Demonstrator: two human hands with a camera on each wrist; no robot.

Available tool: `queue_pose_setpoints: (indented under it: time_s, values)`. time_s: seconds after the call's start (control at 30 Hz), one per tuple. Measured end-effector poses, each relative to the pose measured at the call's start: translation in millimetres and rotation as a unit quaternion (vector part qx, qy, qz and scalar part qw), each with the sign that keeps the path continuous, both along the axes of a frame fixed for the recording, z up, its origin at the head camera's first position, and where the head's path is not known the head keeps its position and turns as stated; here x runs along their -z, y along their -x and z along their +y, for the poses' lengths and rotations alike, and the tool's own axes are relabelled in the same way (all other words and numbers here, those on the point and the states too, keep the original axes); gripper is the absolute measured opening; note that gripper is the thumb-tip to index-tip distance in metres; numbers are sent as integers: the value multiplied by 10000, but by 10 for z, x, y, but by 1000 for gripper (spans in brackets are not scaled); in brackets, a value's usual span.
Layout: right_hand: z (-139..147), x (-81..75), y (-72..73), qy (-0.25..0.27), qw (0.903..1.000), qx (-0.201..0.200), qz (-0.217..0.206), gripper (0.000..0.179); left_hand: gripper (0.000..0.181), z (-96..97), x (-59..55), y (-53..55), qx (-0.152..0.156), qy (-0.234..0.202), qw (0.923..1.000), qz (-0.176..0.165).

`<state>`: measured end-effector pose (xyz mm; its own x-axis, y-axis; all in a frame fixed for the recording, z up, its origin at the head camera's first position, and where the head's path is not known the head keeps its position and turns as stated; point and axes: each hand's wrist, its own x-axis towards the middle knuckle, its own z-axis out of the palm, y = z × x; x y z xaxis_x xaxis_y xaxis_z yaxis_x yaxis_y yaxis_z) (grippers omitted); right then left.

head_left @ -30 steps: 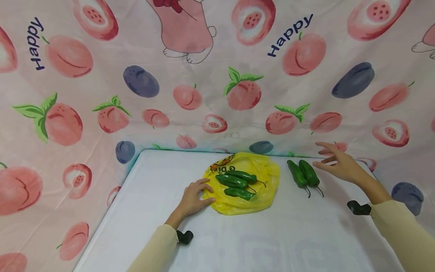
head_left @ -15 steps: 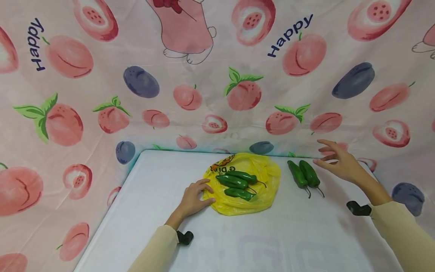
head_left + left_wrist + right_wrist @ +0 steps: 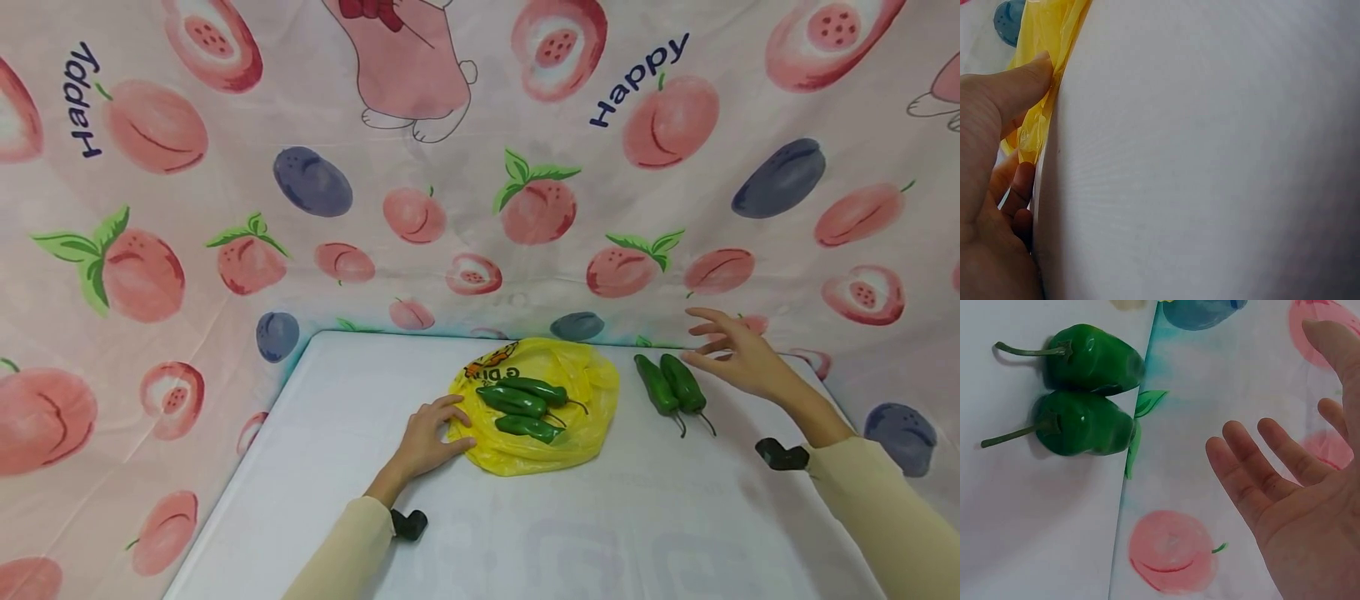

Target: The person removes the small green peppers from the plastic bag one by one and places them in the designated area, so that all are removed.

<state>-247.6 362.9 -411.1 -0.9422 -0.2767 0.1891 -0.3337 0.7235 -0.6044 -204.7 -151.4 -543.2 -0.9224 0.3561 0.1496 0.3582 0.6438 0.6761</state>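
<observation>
A yellow plastic bag point(image 3: 577, 442) lies spread on the white table, with printing near its back left edge. On it rest several green peppers point(image 3: 512, 401), their stems pointing right. My left hand point(image 3: 427, 435) holds the bag's left edge; in the left wrist view the thumb point(image 3: 1025, 87) lies against the yellow plastic, with the fingers curled at its other side. Two more green peppers point(image 3: 670, 383) lie side by side to the right of the bag. Above and just right of them hovers my right hand point(image 3: 742, 354), fingers spread and holding nothing.
Behind the white table point(image 3: 600, 533) hangs a pink cloth point(image 3: 480, 167) printed with fruit. It also runs along the left and right sides. A black device point(image 3: 408, 524) sits at the left wrist, another black device point(image 3: 782, 455) at the right.
My right hand has shifted slightly left, toward the two peppers off the bag. My left hand, the bag and all the peppers stay in place.
</observation>
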Motion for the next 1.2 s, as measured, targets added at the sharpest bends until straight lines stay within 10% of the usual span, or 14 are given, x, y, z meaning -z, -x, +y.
queue_pose_setpoints:
  time_s: [1.2]
  values:
    - [-693, -135, 285, -322, 9925, -920, -742, 75, 20, -3, -14, -2, 18, -152, 9999, 4]
